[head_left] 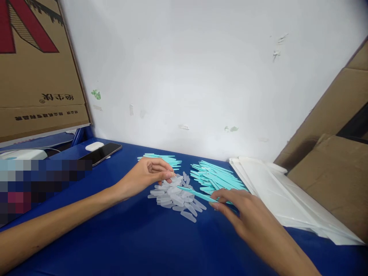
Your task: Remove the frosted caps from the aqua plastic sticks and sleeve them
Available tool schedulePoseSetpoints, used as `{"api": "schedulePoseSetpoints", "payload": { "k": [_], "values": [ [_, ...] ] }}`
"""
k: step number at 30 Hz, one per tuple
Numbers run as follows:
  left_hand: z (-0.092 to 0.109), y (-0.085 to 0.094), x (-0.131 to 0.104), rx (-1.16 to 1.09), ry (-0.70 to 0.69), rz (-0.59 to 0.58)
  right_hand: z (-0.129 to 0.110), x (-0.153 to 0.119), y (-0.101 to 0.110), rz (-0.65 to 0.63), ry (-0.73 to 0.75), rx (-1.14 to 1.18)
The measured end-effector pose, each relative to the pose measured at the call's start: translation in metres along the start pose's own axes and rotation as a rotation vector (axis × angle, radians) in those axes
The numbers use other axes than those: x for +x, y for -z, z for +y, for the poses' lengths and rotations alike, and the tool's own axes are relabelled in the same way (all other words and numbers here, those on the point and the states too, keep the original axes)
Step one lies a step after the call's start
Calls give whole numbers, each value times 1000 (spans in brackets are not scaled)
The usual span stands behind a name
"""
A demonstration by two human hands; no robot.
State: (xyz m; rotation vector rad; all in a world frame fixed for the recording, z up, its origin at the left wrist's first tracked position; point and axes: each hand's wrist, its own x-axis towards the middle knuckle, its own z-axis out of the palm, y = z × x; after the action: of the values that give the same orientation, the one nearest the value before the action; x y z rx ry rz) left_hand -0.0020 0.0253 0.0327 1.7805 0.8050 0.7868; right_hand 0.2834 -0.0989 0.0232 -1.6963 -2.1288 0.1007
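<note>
Had the left hand [151, 172] nearly closed, thumb and fingertips pinched on what looked like a clear cover [176, 179]. Had the right hand [241, 207] partly curled, thumb and forefinger pinching the rear of a teal stick [198, 193], tip pointed toward the left fingertips; could not tell if touching the cover. Called, by judgement, for a light pinch on the thin cover, a firmer one on the stick, and both in line. Risked bending the cover by squeezing. Saw loose covers [175, 197] between and under the hands, teal heaps [215, 176] beyond both, a phone [105, 153] beyond the left wrist, white packets [267, 188] right of the right hand.
</note>
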Motion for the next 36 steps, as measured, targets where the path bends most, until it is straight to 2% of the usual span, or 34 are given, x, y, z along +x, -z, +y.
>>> {"api": "schedulePoseSetpoints", "payload": {
  "k": [7, 15, 26, 36],
  "values": [
    [-6, -7, -2, -143, 51, -48, 2, 2, 2, 22, 28, 18],
    [-1, -11, -4, -291, 110, -82, -5, 1, 5, 50, -20, 35],
    [2, -11, -7, -279, 104, -113, -4, 0, 8, 55, -59, 29],
    [-4, -13, -7, -254, 76, -132, -6, 2, 9, 34, -69, 72]
  ]
}}
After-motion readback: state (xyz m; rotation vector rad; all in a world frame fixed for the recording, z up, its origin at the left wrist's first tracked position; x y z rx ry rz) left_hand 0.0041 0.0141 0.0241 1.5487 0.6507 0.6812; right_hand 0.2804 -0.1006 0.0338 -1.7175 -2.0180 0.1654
